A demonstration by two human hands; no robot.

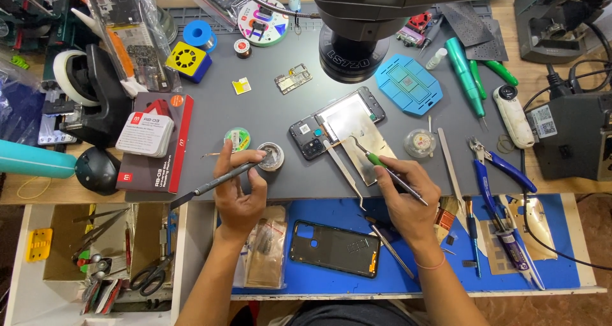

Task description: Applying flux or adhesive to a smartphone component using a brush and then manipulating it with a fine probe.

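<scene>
Right hand (pixel 405 189) pinches curved tweezers (pixel 389 170) pointing up-left onto the opened phone (pixel 338 125), closer than the left hand (pixel 239 186) gripping a grey tool (pixel 217 184).

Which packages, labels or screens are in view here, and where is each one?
Red flat box: left of left hand, white label pad on top.
Clear bag with circuit board: top left.
White sticker: on black unit, right edge.
Opened phone: mat centre, above right hand.
</scene>
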